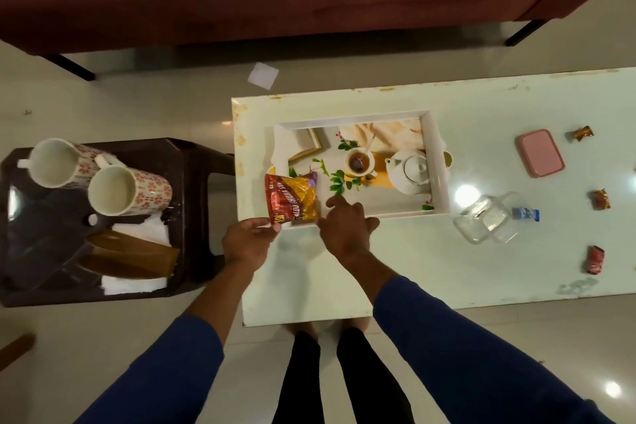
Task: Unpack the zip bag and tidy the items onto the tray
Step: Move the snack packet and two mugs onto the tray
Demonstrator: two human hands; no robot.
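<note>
Pinching one snack packet (pixel 295 198) over one tray (pixel 437 162), left hand (pixel 246 244); right hand (pixel 346 225) loose.

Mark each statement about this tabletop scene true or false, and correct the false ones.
1. The left hand pinches a corner of the red and yellow snack packet. True.
2. The snack packet lies beside the pink lidded box. False: it lies at the left end of the printed white tray, far from the box.
3. Two patterned mugs stand on the dark stool, left of the white table. True.
4. The right hand holds the clear zip bag. False: the bag lies on the table right of the tray, untouched.
5. Three small wrapped sweets lie inside the tray. False: they lie on the table, near its right end.
</note>
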